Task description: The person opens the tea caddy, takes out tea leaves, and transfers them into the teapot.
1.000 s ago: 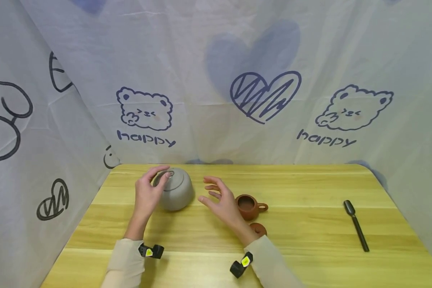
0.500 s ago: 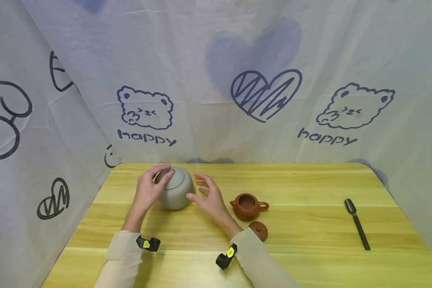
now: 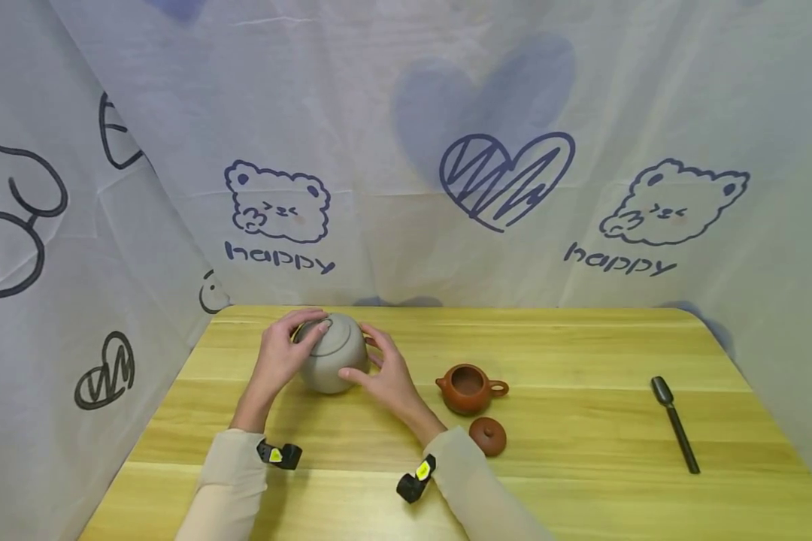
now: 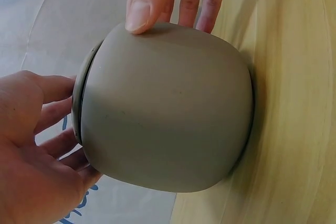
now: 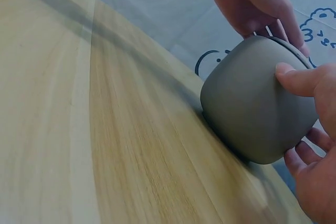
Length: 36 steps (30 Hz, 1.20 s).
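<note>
A grey lidded jar stands at the back left of the wooden table. My left hand is over its lid, with thumb and fingers curled onto the top; in the left wrist view those fingers reach the lid's rim. From the other side my right hand grips the jar's body. Its thumb presses the near wall and the fingers go round behind, partly hidden. The lid appears seated on the jar.
Right of the hands sits an open reddish-brown teapot, its spout toward the jar. Its round lid lies just in front. A dark scoop lies at the right. White printed cloth hangs behind the table.
My right hand has moved left from beside the teapot and now grips the jar's side. My left hand has stayed at the jar's lid. The teapot and its lid are more fully uncovered.
</note>
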Tool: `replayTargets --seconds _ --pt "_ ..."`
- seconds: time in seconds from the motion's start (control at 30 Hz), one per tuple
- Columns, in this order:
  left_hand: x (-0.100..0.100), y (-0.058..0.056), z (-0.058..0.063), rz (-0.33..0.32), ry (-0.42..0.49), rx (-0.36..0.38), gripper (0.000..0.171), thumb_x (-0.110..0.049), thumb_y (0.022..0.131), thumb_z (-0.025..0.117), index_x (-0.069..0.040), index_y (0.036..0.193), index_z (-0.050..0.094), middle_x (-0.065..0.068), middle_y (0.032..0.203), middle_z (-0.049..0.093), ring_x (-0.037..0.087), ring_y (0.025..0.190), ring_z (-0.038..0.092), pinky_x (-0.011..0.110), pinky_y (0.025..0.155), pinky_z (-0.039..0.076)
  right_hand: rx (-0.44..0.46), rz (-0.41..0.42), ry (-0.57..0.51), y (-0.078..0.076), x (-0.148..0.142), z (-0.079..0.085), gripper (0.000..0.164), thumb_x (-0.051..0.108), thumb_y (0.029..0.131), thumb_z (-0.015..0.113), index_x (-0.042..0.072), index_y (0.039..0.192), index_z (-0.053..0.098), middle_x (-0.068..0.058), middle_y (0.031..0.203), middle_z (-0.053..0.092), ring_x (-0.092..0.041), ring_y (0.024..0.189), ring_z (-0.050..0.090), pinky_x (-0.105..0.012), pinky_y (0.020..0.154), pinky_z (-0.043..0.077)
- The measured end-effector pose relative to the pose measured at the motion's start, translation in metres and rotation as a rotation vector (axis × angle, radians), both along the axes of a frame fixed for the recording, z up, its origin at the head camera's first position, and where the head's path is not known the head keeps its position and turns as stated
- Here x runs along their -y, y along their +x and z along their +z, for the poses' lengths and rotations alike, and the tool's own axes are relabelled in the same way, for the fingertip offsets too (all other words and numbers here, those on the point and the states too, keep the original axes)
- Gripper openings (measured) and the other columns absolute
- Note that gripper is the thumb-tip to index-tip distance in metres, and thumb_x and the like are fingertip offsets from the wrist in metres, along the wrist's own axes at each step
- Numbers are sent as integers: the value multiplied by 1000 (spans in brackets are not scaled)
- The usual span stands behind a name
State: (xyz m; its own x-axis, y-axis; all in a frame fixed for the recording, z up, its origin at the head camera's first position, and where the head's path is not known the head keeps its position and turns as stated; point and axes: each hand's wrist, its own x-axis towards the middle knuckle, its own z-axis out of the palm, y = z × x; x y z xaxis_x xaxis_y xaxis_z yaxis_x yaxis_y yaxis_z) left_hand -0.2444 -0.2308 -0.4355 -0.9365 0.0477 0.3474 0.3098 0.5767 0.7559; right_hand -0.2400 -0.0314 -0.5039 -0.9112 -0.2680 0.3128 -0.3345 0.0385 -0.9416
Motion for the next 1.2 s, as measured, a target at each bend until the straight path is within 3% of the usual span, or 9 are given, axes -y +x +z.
replayTargets --seconds 0.37,0.53,0.63,0.8,0.97,1.2 --pt "-2 -3 -1 -8 146 47 24 -13 98 71 4 115 69 22 129 66 37 129 58 49 114 42 16 -16 27 0 2 1 80 15 87 85 12 155 43 -6 153 45 -27 138 46 -47 112 45" --pt "-5 -1 -2 13 230 29 24 -9 96 74 5 115 67 20 124 69 32 125 61 44 114 42 17 -8 -4 1 2 0 80 10 87 84 9 156 42 -12 155 44 -33 139 45 -52 113 43" --pt "-7 0 -2 56 261 15 24 -7 94 76 3 114 67 17 117 73 26 116 67 34 110 46 13 -2 -29 1 3 0 81 7 86 84 7 156 41 -14 156 43 -37 140 44 -56 113 42" --pt "-11 1 -4 101 339 -23 22 -2 90 78 5 108 69 17 104 76 19 103 73 18 96 51 19 -12 -5 1 3 0 80 10 87 84 10 156 42 -11 155 44 -32 139 46 -52 112 44" --pt "-13 2 -7 108 401 -67 22 -2 88 81 7 106 72 20 99 76 13 95 74 16 90 53 33 -15 21 1 2 0 80 16 87 85 14 156 43 -4 155 45 -25 139 46 -44 112 45" --pt "-11 2 -9 99 417 -82 19 -4 88 81 4 106 78 22 102 76 9 91 74 15 85 55 19 -2 13 1 1 -1 79 17 88 84 12 156 43 -6 155 45 -27 139 46 -48 113 44"
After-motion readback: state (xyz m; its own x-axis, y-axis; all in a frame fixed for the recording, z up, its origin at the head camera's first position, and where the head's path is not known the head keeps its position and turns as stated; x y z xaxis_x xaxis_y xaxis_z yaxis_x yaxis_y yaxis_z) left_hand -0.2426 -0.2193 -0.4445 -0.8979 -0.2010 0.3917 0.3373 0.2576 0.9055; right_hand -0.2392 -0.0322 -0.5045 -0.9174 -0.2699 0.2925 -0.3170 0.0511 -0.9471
